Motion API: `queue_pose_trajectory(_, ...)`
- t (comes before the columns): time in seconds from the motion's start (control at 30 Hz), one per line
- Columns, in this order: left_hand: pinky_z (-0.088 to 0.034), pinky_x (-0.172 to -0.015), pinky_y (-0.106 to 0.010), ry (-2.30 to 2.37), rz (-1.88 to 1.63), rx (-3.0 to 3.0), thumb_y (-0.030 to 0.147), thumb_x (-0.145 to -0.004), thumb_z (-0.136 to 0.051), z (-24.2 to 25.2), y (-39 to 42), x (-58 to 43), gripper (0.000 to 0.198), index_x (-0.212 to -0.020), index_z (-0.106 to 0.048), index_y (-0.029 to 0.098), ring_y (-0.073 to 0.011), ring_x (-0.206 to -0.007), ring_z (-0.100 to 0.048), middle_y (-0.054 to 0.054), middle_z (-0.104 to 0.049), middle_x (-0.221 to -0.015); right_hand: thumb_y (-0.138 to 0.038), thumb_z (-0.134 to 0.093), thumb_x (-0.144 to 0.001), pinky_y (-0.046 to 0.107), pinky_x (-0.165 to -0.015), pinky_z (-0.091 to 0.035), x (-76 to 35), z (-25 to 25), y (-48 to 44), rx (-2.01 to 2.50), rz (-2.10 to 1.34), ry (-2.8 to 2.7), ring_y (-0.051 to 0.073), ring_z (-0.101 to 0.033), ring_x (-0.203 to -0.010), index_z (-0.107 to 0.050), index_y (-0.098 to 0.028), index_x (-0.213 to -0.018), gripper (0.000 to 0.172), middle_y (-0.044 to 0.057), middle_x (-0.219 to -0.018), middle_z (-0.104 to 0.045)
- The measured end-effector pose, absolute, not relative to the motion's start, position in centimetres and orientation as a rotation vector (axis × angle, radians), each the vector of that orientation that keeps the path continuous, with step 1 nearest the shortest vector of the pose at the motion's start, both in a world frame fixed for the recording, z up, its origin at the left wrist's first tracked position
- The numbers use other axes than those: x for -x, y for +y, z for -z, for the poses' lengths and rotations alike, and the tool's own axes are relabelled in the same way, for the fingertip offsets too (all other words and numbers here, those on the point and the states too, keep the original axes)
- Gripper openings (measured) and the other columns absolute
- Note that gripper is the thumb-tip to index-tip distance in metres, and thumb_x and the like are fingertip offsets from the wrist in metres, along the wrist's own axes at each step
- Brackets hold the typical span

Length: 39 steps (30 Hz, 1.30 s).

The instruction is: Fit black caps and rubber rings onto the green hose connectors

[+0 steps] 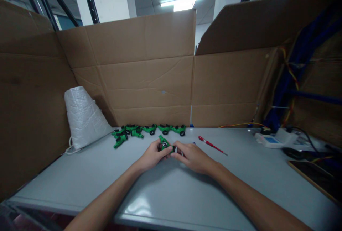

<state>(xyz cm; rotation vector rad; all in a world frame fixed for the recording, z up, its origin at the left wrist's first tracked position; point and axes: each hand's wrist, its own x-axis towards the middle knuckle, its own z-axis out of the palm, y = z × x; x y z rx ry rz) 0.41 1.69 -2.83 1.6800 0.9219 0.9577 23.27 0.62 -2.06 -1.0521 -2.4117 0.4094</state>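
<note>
Above the middle of the table, my left hand (151, 157) is closed on a small green toy vehicle (164, 142) with black parts, held tilted. My right hand (194, 157) pinches at the black end of the same toy, so both hands meet on it. Fingers hide much of its lower side. Beyond my hands lies a group of similar green toy vehicles (150, 130) with black wheels, some side by side and some at an angle. To the right of my right hand rests a red screwdriver (213, 145), its tip pointing right and toward me.
Cardboard walls (146, 81) enclose the grey table (160, 192) at the back and left. A white wrapped bundle (85, 119) stands at the back left. On the right are a white power strip (275, 139), cables and a dark flat board (315, 177). A blue post (283, 81) rises there.
</note>
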Motion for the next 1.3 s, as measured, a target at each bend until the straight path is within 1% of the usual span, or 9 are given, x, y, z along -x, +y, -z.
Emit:
queue_pose_trajectory(0.63, -0.043, -0.06, -0.024, 0.947, -0.942, -1.713, 0.059, -0.089, -0.075, 2.69, 1.62, -0.39, 0.05, -0.102, -0.066, 0.012, -0.0133, -0.065, -0.058, -0.004, -0.067, -0.076, -0.043, -0.054, -0.107, 0.029, -0.073, -0.041, -23.32, 2.39, 0.81, 1.047, -0.398, -2.42, 0.024, -0.071, -0.086, -0.06, -0.021, -0.111, 0.023, 0.007, -0.095, -0.077)
queue_pose_trajectory(1.3, -0.044, -0.061, -0.026, 0.941, -0.94, -1.696, 0.062, -0.086, -0.077, 2.85, 1.62, -0.49, 0.053, -0.103, -0.066, 0.012, -0.0142, -0.066, -0.06, -0.004, -0.067, -0.078, -0.043, -0.053, -0.108, 0.029, -0.073, -0.041, -23.27, 2.02, 0.51, 1.052, -0.409, -2.425, 0.024, -0.071, -0.088, -0.059, -0.022, -0.112, 0.022, 0.007, -0.096, -0.077)
